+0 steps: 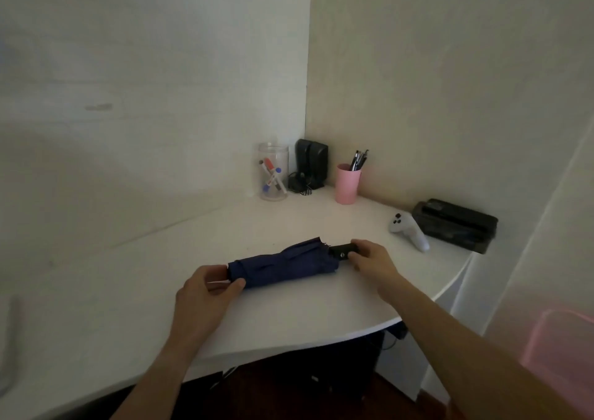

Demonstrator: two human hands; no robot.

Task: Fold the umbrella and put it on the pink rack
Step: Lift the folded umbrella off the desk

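A collapsed navy umbrella [283, 263] lies across a white tabletop [128, 307], just in front of the person. The left hand [205, 291] pinches the umbrella's cap end between thumb and fingers [236, 283]. The right hand [373, 257] has its fingers curled around the black handle [341, 251]. A blurry pink rack [562, 345] sits low at the right edge. At the back corner stand a clear jar [273, 172] of markers and a pink cup [347, 183] of pens.

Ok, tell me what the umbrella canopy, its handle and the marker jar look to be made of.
Umbrella canopy: navy woven fabric, probably nylon or polyester, matte; it creases and bunches in soft folds. Handle: black, likely hard plastic, with a faint sheen. Marker jar: clear glass or plastic, I cannot tell which; the markers show through it.
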